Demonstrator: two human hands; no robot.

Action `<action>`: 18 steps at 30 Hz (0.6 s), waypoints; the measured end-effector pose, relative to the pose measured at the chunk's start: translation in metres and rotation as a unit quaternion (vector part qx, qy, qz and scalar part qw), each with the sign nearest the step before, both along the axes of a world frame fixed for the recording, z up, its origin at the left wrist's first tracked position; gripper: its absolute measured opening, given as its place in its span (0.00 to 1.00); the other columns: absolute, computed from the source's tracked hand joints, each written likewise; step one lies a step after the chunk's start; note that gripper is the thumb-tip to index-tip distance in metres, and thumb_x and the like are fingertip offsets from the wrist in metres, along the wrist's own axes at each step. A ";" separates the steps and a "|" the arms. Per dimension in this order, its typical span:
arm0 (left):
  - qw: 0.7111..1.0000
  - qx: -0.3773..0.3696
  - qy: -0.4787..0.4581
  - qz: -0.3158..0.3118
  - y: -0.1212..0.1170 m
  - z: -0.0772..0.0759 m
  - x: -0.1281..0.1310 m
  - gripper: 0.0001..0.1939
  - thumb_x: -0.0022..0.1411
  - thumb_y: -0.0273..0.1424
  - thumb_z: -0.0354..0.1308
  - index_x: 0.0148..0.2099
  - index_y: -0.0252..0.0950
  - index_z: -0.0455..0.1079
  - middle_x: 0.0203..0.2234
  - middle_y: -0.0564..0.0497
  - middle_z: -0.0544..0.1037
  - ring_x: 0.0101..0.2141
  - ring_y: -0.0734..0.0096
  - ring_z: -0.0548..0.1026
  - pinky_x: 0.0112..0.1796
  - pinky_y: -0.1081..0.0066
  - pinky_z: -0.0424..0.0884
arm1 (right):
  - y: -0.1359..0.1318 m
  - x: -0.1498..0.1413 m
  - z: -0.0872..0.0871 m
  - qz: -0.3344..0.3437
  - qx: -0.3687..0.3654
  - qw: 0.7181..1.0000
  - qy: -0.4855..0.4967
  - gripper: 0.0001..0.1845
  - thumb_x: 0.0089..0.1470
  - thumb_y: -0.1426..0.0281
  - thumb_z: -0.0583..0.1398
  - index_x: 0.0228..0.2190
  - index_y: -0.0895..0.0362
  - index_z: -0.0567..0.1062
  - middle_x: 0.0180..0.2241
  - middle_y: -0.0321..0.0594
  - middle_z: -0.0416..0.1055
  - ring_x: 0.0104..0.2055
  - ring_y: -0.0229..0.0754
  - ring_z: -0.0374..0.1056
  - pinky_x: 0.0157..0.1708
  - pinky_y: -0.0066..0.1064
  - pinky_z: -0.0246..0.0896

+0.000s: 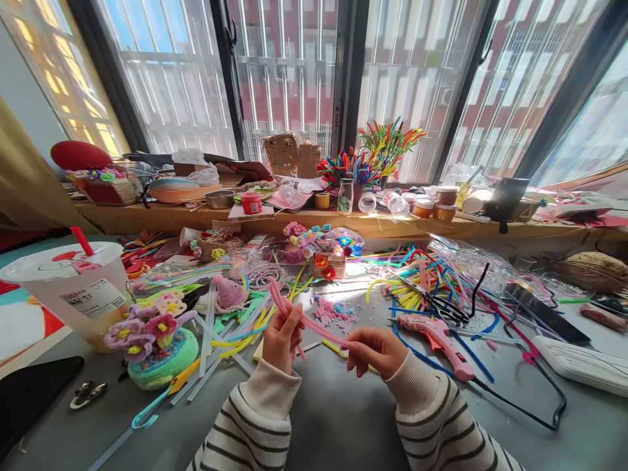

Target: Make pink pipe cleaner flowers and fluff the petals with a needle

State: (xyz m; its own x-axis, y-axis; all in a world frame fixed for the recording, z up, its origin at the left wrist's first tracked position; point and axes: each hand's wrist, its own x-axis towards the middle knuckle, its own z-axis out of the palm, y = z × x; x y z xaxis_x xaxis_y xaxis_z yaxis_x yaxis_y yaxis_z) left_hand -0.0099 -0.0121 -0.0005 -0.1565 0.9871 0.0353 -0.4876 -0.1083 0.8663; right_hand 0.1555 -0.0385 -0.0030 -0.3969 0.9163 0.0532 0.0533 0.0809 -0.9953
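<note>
Holding some fuzzy pink strips (321, 330) up over the gray table (343, 425), the left hand (280, 340) is pinching them between thumb and fingers while the right hand (373, 353) is gripping their right end, so they're kinda stretching across the gap. Pink and blue clippings (336, 314) are lying just beyond, a pink glue gun (439, 337) is resting near the right hand, and black scissors (444, 309) are sitting right behind it.
</note>
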 end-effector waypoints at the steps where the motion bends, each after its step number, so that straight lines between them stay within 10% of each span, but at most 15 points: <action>1: 1.000 0.011 0.004 0.004 0.000 0.000 0.000 0.12 0.42 0.33 0.58 0.22 0.34 0.57 0.07 0.64 0.55 0.08 0.89 0.47 0.10 0.83 0.42 | 0.000 0.001 0.000 -0.005 -0.006 1.000 0.008 0.16 0.44 0.60 0.54 0.24 0.63 0.68 0.16 0.36 0.68 0.13 0.29 0.60 0.14 0.21 0.56; 18: 0.999 0.024 0.012 0.038 0.002 -0.003 -0.001 0.10 0.38 0.32 0.61 0.22 0.32 0.64 0.07 0.62 0.59 0.09 0.89 0.50 0.10 0.83 0.44 | 0.016 -0.002 -0.008 -0.223 -0.036 0.955 0.192 0.18 0.33 0.58 0.60 0.12 0.61 0.66 0.09 0.31 0.62 0.10 0.26 0.51 0.10 0.20 0.43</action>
